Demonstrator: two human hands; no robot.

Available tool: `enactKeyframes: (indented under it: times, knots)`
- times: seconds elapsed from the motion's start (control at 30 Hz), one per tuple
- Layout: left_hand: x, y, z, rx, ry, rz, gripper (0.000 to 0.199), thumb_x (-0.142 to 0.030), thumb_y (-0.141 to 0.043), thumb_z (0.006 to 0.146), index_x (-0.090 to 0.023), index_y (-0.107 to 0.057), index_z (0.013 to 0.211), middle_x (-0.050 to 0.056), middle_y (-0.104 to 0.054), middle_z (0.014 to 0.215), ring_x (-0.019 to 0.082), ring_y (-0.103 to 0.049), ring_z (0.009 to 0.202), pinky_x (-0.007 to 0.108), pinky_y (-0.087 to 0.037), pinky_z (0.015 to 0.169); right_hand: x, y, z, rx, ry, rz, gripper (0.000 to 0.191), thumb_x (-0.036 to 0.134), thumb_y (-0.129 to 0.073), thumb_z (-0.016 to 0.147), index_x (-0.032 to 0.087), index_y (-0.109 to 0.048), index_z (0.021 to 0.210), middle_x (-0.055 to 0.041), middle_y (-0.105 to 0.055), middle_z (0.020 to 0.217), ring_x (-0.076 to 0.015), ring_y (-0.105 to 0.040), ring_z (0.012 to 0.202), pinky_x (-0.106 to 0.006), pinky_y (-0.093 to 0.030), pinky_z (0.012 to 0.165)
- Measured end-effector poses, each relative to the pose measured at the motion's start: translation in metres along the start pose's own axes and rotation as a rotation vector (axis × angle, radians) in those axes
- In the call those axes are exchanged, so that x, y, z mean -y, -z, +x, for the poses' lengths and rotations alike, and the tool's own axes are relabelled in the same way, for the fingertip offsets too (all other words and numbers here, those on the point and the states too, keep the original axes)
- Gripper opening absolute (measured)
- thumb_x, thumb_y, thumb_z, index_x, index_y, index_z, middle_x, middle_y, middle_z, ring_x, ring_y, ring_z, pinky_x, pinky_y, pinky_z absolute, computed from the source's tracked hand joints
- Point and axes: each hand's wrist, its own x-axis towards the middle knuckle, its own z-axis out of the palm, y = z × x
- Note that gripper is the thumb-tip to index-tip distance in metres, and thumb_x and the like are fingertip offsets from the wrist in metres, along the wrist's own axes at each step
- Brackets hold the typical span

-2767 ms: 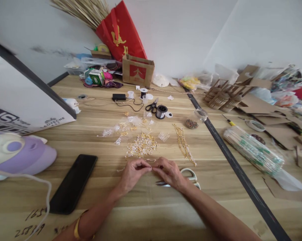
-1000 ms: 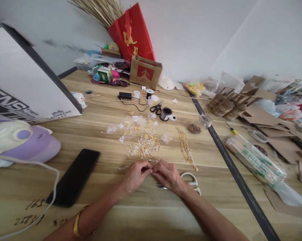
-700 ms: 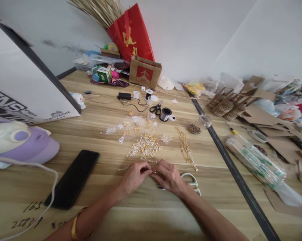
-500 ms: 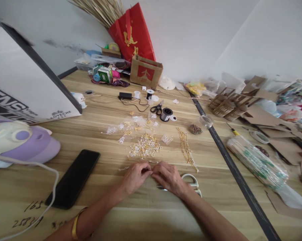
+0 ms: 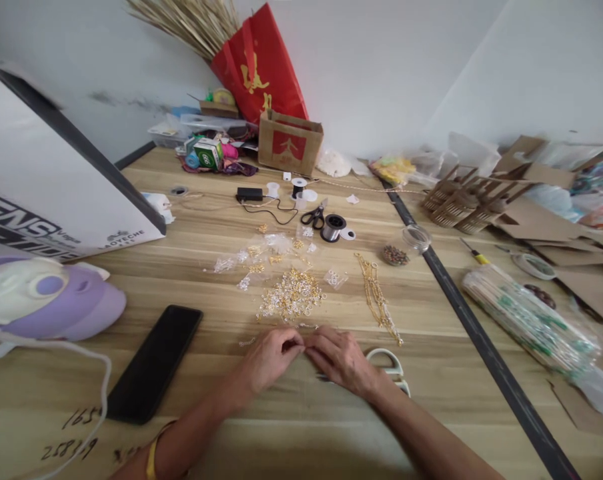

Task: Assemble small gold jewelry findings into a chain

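Both hands, left hand and right hand, meet fingertip to fingertip, pinching something too small to tell, just below my loose pile of gold and silver metal rings on the wooden table.

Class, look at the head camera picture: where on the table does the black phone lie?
The black phone lies flat on the wooden table, to the left of the left hand, just below the purple and white device.
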Motion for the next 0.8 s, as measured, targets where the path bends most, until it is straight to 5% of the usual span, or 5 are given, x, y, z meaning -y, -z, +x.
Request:
enactKeyframes:
  times: [0.8]
  knots:
    - [-0.012, 0.017, 0.010, 0.142, -0.031, 0.318, 0.014, -0.014, -0.053, 0.082, -0.018, -0.065, 0.076, 0.002, -0.069, 0.076, 0.017, -0.061, 0.074, 0.024, -0.041, 0.069, -0.002, 0.004, -0.001, 0.069, 0.006, -0.074, 0.017, 0.020, -0.037, 0.099, 0.018, -0.054, 0.101, -0.0050, -0.061, 0.088, -0.0134, -0.058, 0.073, -0.023, -0.037, 0.053]
